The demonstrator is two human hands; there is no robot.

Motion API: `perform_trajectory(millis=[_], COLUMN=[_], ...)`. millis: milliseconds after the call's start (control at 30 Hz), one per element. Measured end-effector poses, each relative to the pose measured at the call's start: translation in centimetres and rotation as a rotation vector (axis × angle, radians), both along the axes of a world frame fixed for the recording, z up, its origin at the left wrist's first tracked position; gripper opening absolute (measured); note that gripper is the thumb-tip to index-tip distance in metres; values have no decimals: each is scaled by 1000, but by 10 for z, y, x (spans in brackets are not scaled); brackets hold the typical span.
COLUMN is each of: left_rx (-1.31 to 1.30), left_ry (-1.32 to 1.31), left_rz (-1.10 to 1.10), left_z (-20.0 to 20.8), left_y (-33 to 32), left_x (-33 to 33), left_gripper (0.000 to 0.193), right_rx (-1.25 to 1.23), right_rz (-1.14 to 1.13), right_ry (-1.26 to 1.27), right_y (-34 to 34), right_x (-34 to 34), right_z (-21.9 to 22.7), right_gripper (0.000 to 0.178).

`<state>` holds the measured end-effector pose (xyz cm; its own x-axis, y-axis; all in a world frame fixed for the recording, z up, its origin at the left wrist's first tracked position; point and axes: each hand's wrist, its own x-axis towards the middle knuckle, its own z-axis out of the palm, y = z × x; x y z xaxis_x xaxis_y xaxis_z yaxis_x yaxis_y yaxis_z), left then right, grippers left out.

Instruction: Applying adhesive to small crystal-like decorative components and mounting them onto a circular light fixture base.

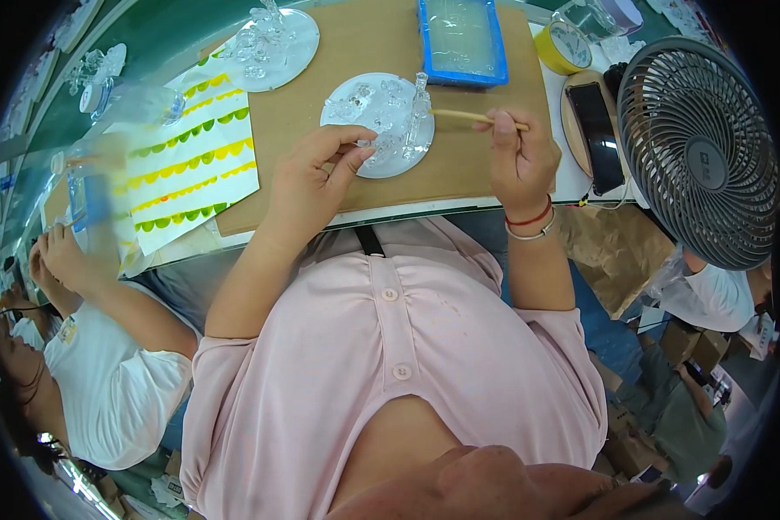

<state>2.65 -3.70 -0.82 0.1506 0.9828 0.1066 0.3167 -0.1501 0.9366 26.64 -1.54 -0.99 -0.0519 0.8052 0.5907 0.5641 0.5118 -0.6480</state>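
Note:
My left hand (pixel 325 169) is closed in a pinch on a small clear piece (pixel 366 143) at the near left edge of a white round plate (pixel 394 167). Several clear, glassy pieces lie on this plate, and a longer clear piece (pixel 420 94) lies along its right side. In my right hand (pixel 526 160) is a thin wooden stick (pixel 461 114), held between thumb and fingers. It points left, and its tip is by the plate's right edge. Whether the tip touches the long clear piece, I cannot tell.
Brown cardboard (pixel 290 173) covers the table. A second plate (pixel 302 43) of clear pieces, a blue tray (pixel 465 76), yellow tape (pixel 563 48), a phone (pixel 600 139) and a fan (pixel 702 160) stand around. Left are a scalloped-pattern sheet (pixel 191 160) and a co-worker's hands (pixel 65 260).

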Motion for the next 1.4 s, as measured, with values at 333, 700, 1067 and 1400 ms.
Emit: perform_trajectory(millis=[333, 700, 1067, 1400], left_rx=[5, 19, 141, 189], left_ry=[-12, 1, 83, 124], left_rz=[-3, -26, -40, -50], left_z=[-1, 0, -1, 4], left_y=[2, 6, 7, 8], left_x=[5, 8, 9, 10], left_gripper=[13, 15, 15, 15], right_rx=[-26, 34, 19, 69], right_rz=[122, 192, 209, 200], right_ry=[-18, -86, -46, -65], right_y=[-15, -39, -36, -45], right_x=[6, 4, 6, -4], right_z=[0, 2, -5, 3], right_gripper=[14, 11, 12, 3])
